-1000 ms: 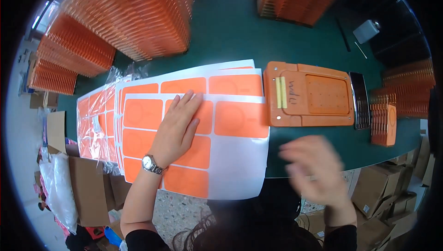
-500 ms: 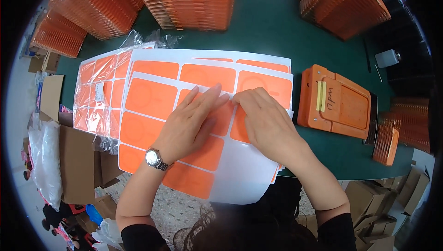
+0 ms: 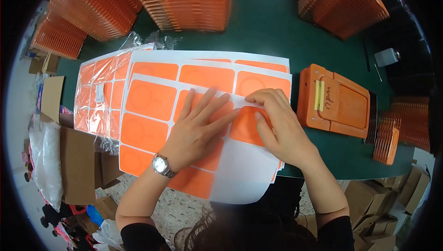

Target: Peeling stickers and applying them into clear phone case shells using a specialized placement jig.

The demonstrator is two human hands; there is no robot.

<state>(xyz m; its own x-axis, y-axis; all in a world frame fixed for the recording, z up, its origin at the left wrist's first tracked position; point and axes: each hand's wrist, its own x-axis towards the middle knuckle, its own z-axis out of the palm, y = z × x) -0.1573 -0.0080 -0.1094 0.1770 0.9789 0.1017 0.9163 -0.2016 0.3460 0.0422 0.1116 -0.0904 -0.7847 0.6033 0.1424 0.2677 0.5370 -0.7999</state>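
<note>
A sheet of orange rounded-rectangle stickers on white backing [image 3: 242,170] lies on top of other such sheets. Bare white backing shows at its lower right. My left hand [image 3: 198,128] rests on it with fingers spread flat across the middle stickers. A watch [image 3: 162,164] is on that wrist. Over the right-hand column is my right hand [image 3: 284,133], its fingers bent and the thumb apart from the index finger. Its index fingertip is by the upper edge of an orange sticker [image 3: 247,124], which appears to lie on the sheet. I see nothing between thumb and finger.
Stacks of orange plastic trays [image 3: 184,2] stand along the table's far side, with another stack [image 3: 344,4] far right. An orange block-like fixture [image 3: 334,101] with yellow tape sits right of the sheets. Plastic-wrapped sticker sheets [image 3: 99,96] lie left, above a cardboard box [image 3: 78,163].
My left fingers have spread apart and lie flatter on the sheet. My right hand has shifted slightly right, away from the left fingertips, and its thumb has come apart from the index finger.
</note>
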